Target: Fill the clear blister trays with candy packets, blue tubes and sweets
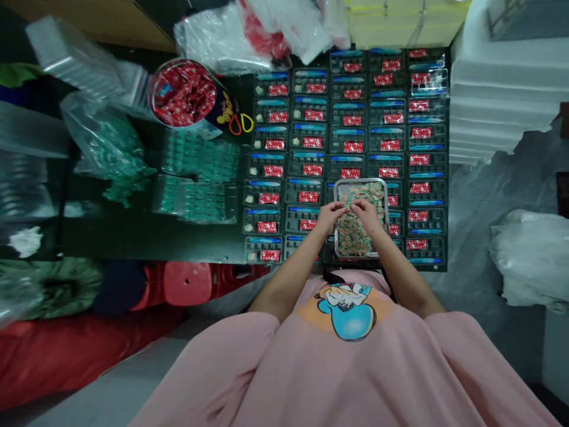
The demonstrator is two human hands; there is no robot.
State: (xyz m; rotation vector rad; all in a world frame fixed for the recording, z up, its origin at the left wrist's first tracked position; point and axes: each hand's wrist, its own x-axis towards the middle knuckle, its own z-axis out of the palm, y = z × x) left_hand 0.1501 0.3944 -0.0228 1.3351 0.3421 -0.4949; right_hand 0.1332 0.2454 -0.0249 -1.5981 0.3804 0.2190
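A shallow metal-rimmed tray (336,237) stands close in front of me, filled with many small tan-and-green pieces (354,234). My left hand (332,214) and my right hand (365,212) meet over its middle, fingertips pinched together and almost touching. What they pinch is too small to make out. Beneath and around the tray lie rows of black compartment trays (302,198), most with a blue pen (310,182) and a red patterned packet (308,197). In the left columns, small pale pieces (249,199) also sit in the compartments.
Left of the rows are stacks of green items in clear trays (195,198) and a bag of green pieces (104,142). Behind them stands a tub of red packets (184,95) beside scissors (240,123). Plastic bags (222,38) lie at the back; a red stool (187,283) stands left below.
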